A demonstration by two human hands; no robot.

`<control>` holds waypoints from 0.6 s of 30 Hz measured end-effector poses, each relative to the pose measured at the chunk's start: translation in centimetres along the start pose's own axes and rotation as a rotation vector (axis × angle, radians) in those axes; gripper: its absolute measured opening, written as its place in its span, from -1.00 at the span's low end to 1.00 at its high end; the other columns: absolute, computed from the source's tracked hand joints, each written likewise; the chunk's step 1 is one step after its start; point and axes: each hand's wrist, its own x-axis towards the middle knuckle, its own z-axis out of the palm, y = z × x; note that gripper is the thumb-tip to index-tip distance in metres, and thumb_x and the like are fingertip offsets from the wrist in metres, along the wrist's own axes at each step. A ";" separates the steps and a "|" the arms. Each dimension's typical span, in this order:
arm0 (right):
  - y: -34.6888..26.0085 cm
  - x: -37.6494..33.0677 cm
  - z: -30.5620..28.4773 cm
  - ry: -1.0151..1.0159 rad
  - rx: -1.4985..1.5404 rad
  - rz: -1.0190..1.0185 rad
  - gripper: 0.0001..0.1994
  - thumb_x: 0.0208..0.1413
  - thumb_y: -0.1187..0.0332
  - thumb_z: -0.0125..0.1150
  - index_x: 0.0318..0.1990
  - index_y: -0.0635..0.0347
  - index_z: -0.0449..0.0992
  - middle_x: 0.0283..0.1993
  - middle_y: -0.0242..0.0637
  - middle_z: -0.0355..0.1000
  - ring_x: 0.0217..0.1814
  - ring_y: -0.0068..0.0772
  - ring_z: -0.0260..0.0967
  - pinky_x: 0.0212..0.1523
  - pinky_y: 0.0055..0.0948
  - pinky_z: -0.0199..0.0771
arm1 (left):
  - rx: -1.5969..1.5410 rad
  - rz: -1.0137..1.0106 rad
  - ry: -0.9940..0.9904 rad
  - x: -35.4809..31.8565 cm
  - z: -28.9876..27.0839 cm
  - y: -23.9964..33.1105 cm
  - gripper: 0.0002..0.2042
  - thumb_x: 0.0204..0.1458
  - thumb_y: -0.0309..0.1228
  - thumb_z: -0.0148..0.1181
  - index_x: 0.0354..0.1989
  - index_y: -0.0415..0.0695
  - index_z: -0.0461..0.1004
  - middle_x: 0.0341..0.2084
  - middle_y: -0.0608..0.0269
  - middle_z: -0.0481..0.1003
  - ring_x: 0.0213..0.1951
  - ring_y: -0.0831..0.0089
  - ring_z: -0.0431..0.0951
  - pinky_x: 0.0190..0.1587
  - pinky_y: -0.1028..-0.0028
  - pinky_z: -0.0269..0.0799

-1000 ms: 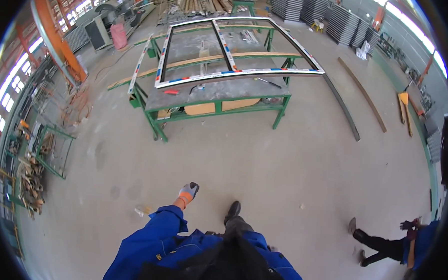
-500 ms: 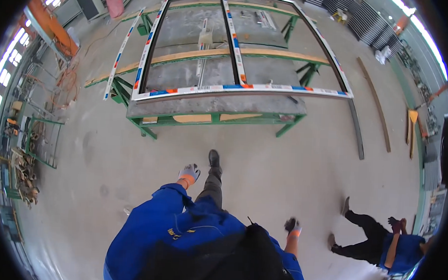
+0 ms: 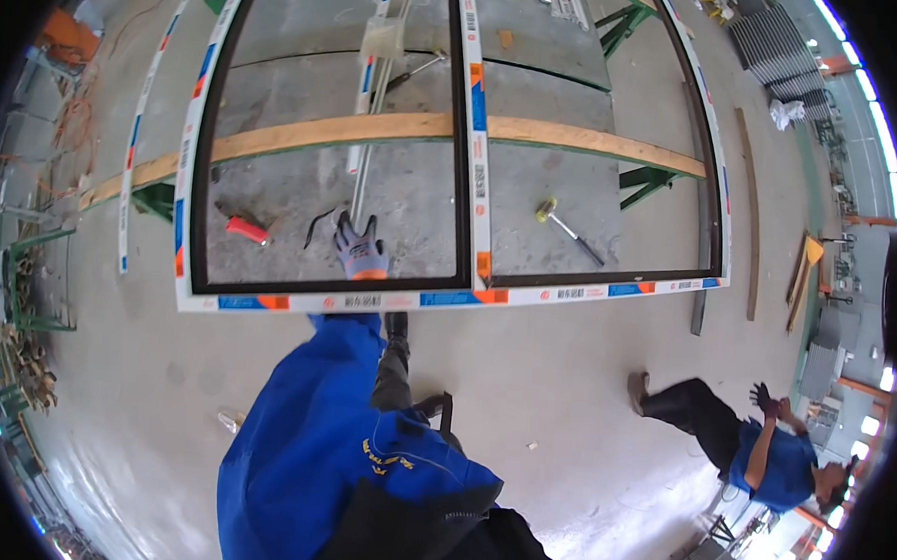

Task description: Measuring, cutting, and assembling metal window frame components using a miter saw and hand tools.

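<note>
My left hand (image 3: 362,248), in a grey glove with an orange cuff, reaches over the grey tabletop (image 3: 420,244). It shows through the left opening of a large rectangular frame (image 3: 357,301), while the frame's near bar covers my wrist; the sleeve comes from below that bar. The fingers are spread, close to the near end of long thin metal strips (image 3: 365,181). A dark bent rod (image 3: 314,229) lies just left of the fingers, and further left is a red-handled tool (image 3: 246,231). My right hand is out of the picture.
In the right opening lies a mallet (image 3: 571,232) with a yellowish head. A wooden beam (image 3: 345,133) crosses beneath the frame. One taped strip (image 3: 145,117) stands off to the left. A co-worker (image 3: 776,464) in blue is at the lower right, beyond long bars (image 3: 749,223).
I have come closer to the table, so the frame looms larger. My left hand has gone from my side to beneath the frame's near bar. My right hand has left the view.
</note>
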 end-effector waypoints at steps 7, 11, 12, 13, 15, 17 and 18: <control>-18.4 3.0 -6.4 -0.156 0.078 0.089 -0.68 0.15 0.23 0.14 -0.05 0.25 0.48 -0.26 0.04 0.54 -0.50 -0.18 0.49 -0.56 -0.31 0.45 | 0.099 -0.054 -0.073 -2.3 1.7 -1.3 -0.45 -0.07 -0.21 0.16 0.20 0.09 0.37 0.33 -0.04 0.07 0.31 -0.06 0.06 0.28 -0.05 0.00; -23.6 8.0 -5.1 -0.124 0.371 0.374 -0.69 0.14 0.21 0.16 -0.09 0.25 0.50 -0.34 -0.06 0.54 -0.50 -0.23 0.48 -0.57 -0.37 0.42 | -0.126 0.053 -0.049 -2.9 -0.9 0.8 -0.47 -0.01 -0.25 0.11 0.21 -0.01 0.35 0.26 -0.05 0.19 0.27 -0.04 0.15 0.22 -0.06 0.09; -24.1 10.1 -5.1 -0.130 0.372 0.362 -0.69 0.14 0.21 0.16 -0.09 0.25 0.50 -0.34 -0.06 0.54 -0.50 -0.23 0.48 -0.57 -0.37 0.42 | -0.284 0.060 -0.084 -4.1 -1.8 1.8 -0.48 0.00 -0.26 0.09 0.21 -0.04 0.35 0.22 -0.07 0.25 0.25 -0.03 0.19 0.20 -0.07 0.12; -25.3 13.6 -4.1 -0.222 0.442 0.343 -0.70 0.14 0.21 0.16 -0.10 0.25 0.52 -0.34 -0.08 0.55 -0.49 -0.27 0.48 -0.55 -0.39 0.43 | -0.394 0.014 -0.111 -5.8 1.5 0.7 -0.50 0.02 -0.27 0.07 0.20 -0.04 0.35 0.19 -0.06 0.29 0.22 -0.01 0.24 0.19 -0.04 0.15; -28.4 19.4 -1.6 -0.324 0.468 0.237 -0.70 0.15 0.19 0.16 -0.11 0.24 0.54 -0.34 -0.11 0.56 -0.47 -0.33 0.49 -0.51 -0.44 0.45 | -0.310 0.115 -0.127 -11.6 6.7 -0.1 -0.53 0.05 -0.30 0.06 0.18 -0.07 0.36 0.13 -0.04 0.36 0.15 0.02 0.32 0.19 0.06 0.20; -33.4 23.1 1.3 -0.338 0.346 0.135 -0.67 0.17 0.18 0.15 -0.08 0.25 0.55 -0.32 -0.12 0.57 -0.43 -0.37 0.51 -0.46 -0.47 0.48 | -0.837 -0.003 -0.214 -16.1 4.7 3.9 -0.56 0.03 -0.33 0.10 0.15 -0.07 0.40 0.09 -0.01 0.40 0.08 0.04 0.38 0.17 0.16 0.25; -32.7 26.5 2.6 -0.426 0.489 0.111 -0.67 0.18 0.17 0.13 -0.07 0.25 0.54 -0.31 -0.13 0.57 -0.42 -0.36 0.52 -0.44 -0.46 0.49 | -1.567 -0.268 -0.331 -17.2 0.0 7.8 -0.57 0.02 -0.34 0.12 0.12 -0.04 0.43 0.09 0.00 0.41 0.04 0.03 0.40 0.16 0.21 0.29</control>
